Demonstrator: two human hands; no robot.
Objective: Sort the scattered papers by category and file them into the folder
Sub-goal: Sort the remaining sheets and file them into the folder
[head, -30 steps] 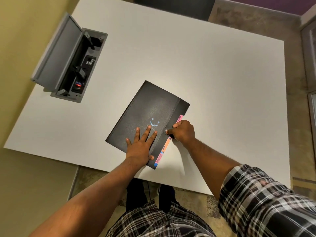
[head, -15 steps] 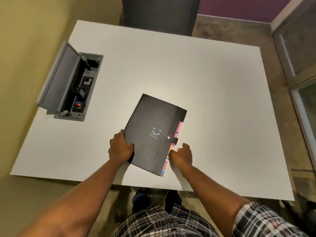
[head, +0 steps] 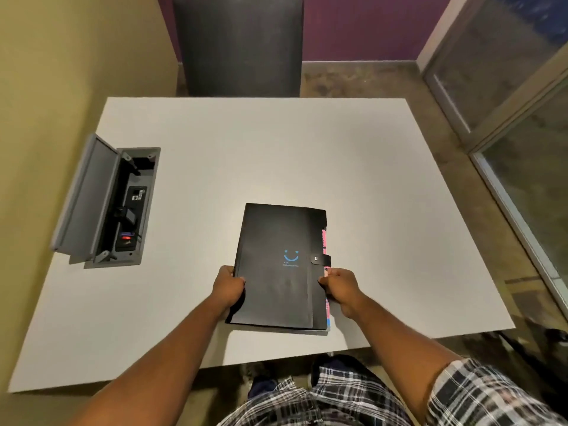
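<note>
Black rectangular plastic folder with a blue smiley print on its cover lies flat on the white rectangular table, near the table's front edge, long side running away from the person, closed, with a black snap strap buttoned over its right edge. Pink and blue paper tabs stick out along the right edge of the folder, only thin strips visible. Left hand grasps the folder's left edge about halfway down its near half, fingers curled around the edge, thumb on the cover. Right hand grasps the right edge just below the strap, fingers wrapped around the edge over the tabs. Both forearms bare, a plaid sleeve shows on the right arm and plaid fabric at the bottom centre. Whether the folder's near end is lifted off the table or resting, cannot tell. Far left of the table, well apart from the folder, a grey recessed power box sits with its grey hinged lid propped open, black sockets and a small red light inside. A dark grey chair back stands behind the table's far edge. Yellow wall on the left, purple wall at the back, glass panels on the right.
</note>
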